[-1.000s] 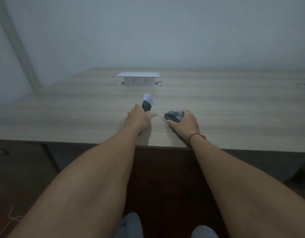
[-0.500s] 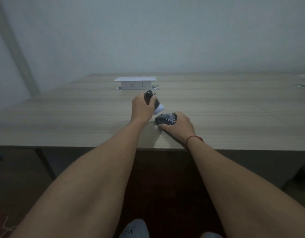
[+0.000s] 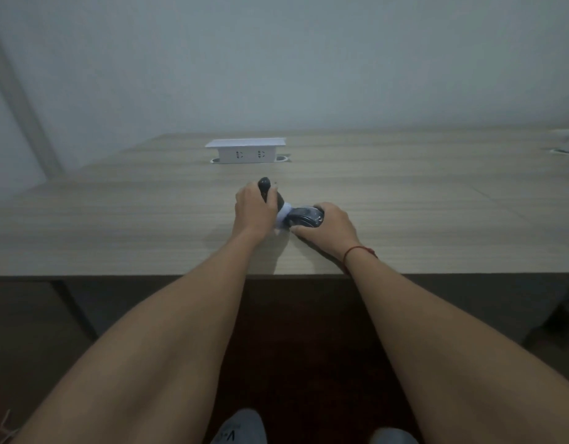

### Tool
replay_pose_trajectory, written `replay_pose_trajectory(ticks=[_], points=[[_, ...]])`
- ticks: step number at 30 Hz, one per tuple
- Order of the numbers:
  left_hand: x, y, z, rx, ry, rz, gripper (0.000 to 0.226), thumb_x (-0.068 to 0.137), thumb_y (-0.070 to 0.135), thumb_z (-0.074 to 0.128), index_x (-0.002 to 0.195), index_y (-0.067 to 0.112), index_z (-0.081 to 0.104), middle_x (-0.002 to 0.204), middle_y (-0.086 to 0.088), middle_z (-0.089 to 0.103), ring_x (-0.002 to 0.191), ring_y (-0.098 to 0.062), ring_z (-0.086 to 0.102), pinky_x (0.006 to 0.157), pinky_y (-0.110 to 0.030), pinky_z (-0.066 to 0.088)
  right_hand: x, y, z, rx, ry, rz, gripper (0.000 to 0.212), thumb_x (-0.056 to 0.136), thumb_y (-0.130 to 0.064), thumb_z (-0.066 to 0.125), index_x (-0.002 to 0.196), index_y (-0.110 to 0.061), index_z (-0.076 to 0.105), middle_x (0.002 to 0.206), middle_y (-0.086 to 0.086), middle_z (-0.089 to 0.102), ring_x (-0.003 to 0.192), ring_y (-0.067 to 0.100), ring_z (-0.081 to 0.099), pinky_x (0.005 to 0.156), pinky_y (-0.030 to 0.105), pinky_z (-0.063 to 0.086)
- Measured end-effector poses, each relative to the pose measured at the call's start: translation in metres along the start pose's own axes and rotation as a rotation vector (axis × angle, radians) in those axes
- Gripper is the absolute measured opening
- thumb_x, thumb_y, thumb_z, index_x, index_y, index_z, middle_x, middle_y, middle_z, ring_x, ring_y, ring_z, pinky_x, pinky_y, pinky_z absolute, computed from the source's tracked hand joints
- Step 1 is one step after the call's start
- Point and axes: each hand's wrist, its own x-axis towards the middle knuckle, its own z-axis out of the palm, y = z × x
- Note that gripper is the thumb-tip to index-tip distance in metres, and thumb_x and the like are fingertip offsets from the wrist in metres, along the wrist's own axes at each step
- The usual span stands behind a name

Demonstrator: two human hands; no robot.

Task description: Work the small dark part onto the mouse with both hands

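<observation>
My left hand [image 3: 253,210] grips a dark handle with a white tip [image 3: 283,213], tilted so the white end points down and right. That white end touches a dark computer mouse [image 3: 305,216] lying on the wooden table [image 3: 116,225]. My right hand [image 3: 329,230] holds the mouse from its right side, fingers curled around it. A red string circles my right wrist [image 3: 360,251]. Both hands sit close together near the table's front edge.
A white pop-up socket box [image 3: 246,151] stands on the table behind my hands. A pale object [image 3: 566,142] lies at the far right of the table. The table's front edge runs just below my wrists; dark floor and my shoes show beneath.
My left hand turned the tool over, from white end up to white end down, and brought it against the mouse. My right hand kept holding the mouse and drew it slightly left.
</observation>
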Motion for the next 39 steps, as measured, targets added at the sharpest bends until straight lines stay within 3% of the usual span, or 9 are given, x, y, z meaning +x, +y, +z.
replay_pose_trajectory(ticks=[4,7,9,14,20,26,29,34,39], points=[[-0.001,0.015,0.008,-0.071,0.0,0.06,0.031,0.095,0.031,0.053,0.095,0.001,0.06,0.09,-0.009,0.058,0.081,-0.019,0.056,0.063,-0.018,0.042,0.001,-0.001,0.001,0.01,0.004,0.012,0.052,0.062,-0.048,0.08,0.103,-0.022,0.064,0.096,-0.001,0.069,0.086,0.021,0.066,0.081,0.045,0.059],[-0.007,0.009,0.014,-0.055,0.02,-0.008,0.032,0.094,0.033,0.054,0.099,0.001,0.059,0.098,-0.013,0.061,0.09,-0.028,0.062,0.08,-0.039,0.055,0.0,0.0,0.001,0.022,0.024,0.01,0.05,0.062,-0.048,0.081,0.102,-0.022,0.065,0.096,0.0,0.07,0.086,0.021,0.067,0.08,0.045,0.059],[-0.008,0.007,0.012,-0.004,0.017,-0.039,0.034,0.095,0.033,0.053,0.103,0.0,0.058,0.105,-0.016,0.061,0.095,-0.031,0.061,0.085,-0.043,0.054,0.0,0.001,0.001,0.013,0.027,-0.005,0.049,0.065,-0.046,0.082,0.104,-0.02,0.066,0.098,0.0,0.07,0.087,0.021,0.066,0.08,0.044,0.059],[-0.008,0.0,0.004,0.052,0.016,-0.027,0.032,0.097,0.03,0.052,0.107,0.0,0.056,0.101,-0.01,0.053,0.091,-0.022,0.055,0.08,-0.034,0.049,0.001,0.002,0.001,0.008,0.021,-0.013,0.05,0.068,-0.045,0.082,0.107,-0.019,0.065,0.1,0.0,0.069,0.089,0.02,0.066,0.082,0.043,0.059],[-0.004,0.021,0.0,-0.127,0.07,0.07,0.028,0.094,0.028,0.057,0.091,0.001,0.06,0.085,-0.01,0.058,0.078,-0.021,0.054,0.07,-0.03,0.045,0.001,0.001,0.0,0.019,0.022,-0.001,0.05,0.064,-0.049,0.082,0.102,-0.02,0.067,0.097,0.0,0.07,0.087,0.022,0.066,0.081,0.044,0.058],[-0.016,0.013,0.018,-0.12,0.086,0.059,0.023,0.092,0.025,0.059,0.089,0.003,0.061,0.084,-0.01,0.061,0.08,-0.026,0.061,0.074,-0.037,0.053,0.001,0.002,0.002,0.052,0.015,0.016,0.05,0.06,-0.05,0.082,0.1,-0.023,0.067,0.092,-0.001,0.071,0.083,0.02,0.068,0.079,0.045,0.06],[-0.02,0.013,0.017,-0.058,0.099,0.052,0.024,0.095,0.025,0.056,0.095,0.001,0.06,0.087,-0.006,0.055,0.082,-0.021,0.054,0.071,-0.029,0.044,0.0,0.001,0.002,0.059,0.02,0.013,0.055,0.056,-0.055,0.079,0.099,-0.023,0.068,0.093,-0.001,0.072,0.083,0.021,0.068,0.078,0.045,0.06],[-0.019,0.021,0.011,-0.005,0.082,0.061,0.024,0.097,0.027,0.053,0.096,0.003,0.058,0.09,-0.005,0.051,0.08,-0.015,0.045,0.068,-0.021,0.032,-0.002,0.001,0.001,0.053,0.014,0.017,0.047,0.063,-0.047,0.081,0.1,-0.021,0.067,0.091,-0.001,0.071,0.082,0.02,0.068,0.078,0.045,0.059],[-0.021,0.023,0.015,-0.112,0.038,0.179,0.024,0.092,0.027,0.059,0.085,0.004,0.059,0.081,-0.008,0.059,0.076,-0.022,0.057,0.068,-0.032,0.049,-0.004,0.0,0.001,0.078,0.01,0.036,0.044,0.065,-0.045,0.082,0.098,-0.021,0.067,0.09,0.0,0.072,0.083,0.022,0.069,0.078,0.045,0.059]])
